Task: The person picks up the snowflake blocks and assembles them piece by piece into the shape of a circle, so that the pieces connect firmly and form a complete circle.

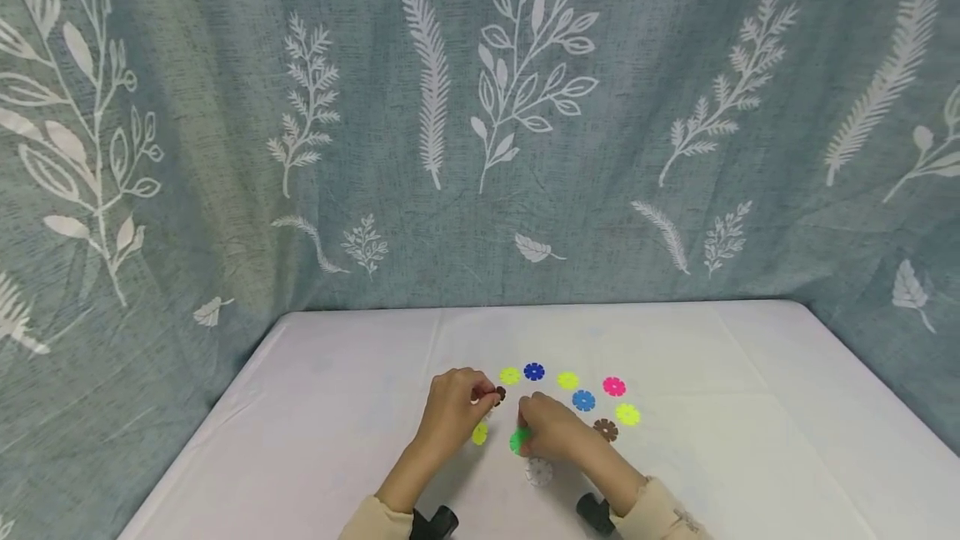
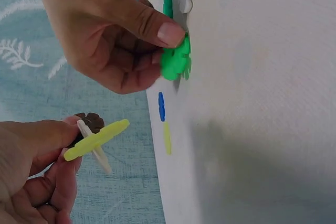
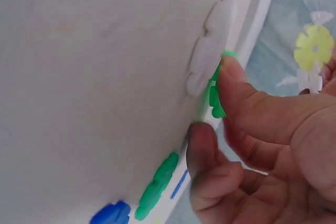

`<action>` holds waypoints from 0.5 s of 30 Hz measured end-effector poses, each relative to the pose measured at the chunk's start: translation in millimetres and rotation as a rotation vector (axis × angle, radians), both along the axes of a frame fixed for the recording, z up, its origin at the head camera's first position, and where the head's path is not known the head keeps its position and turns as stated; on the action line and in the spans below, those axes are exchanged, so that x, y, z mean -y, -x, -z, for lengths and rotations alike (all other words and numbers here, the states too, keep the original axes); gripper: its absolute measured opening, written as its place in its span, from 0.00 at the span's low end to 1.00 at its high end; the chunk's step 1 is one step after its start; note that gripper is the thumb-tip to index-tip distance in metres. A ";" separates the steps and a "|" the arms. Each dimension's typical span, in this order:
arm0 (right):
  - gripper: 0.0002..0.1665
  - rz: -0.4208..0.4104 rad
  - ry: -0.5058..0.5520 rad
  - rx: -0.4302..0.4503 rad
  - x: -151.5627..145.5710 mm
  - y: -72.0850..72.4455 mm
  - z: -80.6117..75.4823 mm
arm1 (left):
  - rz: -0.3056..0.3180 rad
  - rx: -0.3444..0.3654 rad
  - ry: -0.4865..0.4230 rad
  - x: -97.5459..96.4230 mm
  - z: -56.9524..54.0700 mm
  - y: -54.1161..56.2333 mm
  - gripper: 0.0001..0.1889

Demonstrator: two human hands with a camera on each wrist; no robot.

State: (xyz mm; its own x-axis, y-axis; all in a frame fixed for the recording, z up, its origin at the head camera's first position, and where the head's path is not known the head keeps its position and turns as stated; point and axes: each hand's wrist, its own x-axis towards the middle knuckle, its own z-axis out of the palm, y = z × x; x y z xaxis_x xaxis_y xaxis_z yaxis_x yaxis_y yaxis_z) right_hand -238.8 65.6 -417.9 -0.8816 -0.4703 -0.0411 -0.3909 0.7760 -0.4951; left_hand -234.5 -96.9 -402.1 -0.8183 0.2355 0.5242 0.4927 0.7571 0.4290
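On the left, my left hand [image 1: 459,402] pinches a small joined piece of flower-shaped interlocking discs. A brown disc [image 2: 93,121] is at the fingertips, with a white disc [image 2: 103,161] and a yellow disc [image 2: 97,140] slotted crosswise beyond it. My right hand [image 1: 555,427] is low over the table, its thumb and fingers pinching a green disc [image 2: 176,62]. Just in front of the right hand, a white disc [image 1: 538,472] lies flat. Another green disc [image 3: 157,186] rests near the right fingers, largely hidden in the head view.
Beyond the hands lie loose discs on the white-covered table [image 1: 315,423]: a dark blue disc [image 1: 534,372], a pink disc [image 1: 614,387], a light blue disc [image 1: 583,400], a brown disc [image 1: 605,430] and several yellow ones. A patterned curtain [image 1: 465,257] hangs behind.
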 end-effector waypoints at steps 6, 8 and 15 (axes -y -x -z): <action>0.09 0.003 0.178 0.060 -9.4 6.8 0.2 | 0.004 0.009 -0.004 0.5 1.0 2.0 0.06; 0.06 0.022 0.288 0.068 -14.9 12.1 -1.6 | 0.006 0.009 -0.004 0.2 1.5 2.6 0.06; 0.06 0.183 0.541 0.080 -22.2 27.1 -16.8 | 0.016 -0.012 -0.009 -2.3 0.2 2.7 0.07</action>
State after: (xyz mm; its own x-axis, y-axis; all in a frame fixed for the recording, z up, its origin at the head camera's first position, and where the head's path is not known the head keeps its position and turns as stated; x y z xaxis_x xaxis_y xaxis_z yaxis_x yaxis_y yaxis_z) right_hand -265.9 87.8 -401.2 -0.9546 -0.2831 0.0929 -0.2190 0.4554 -0.8629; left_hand -237.2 -94.7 -402.3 -0.8084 0.2435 0.5359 0.5097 0.7450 0.4303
